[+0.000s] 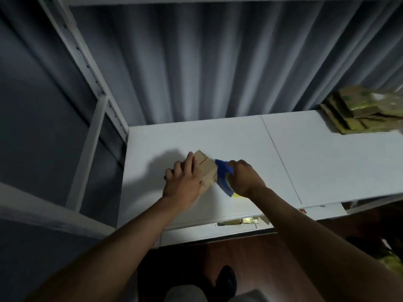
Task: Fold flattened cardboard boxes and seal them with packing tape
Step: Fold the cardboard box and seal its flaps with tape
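At a white table (327, 153) backed by grey curtains (196, 62), a person seals a small folded box (207, 168) near the table's middle. A stack of flat cardboard (359, 114) waits at the far right corner. The left hand (185, 182) lies over the box top, fingers curled on its far edge, pinning it down. The right hand (244, 179) grips a blue tape dispenser (224, 177) against the box's right side. The box looks light and fairly stiff, likely to slide unless held; the flap seam is best pressed from above.
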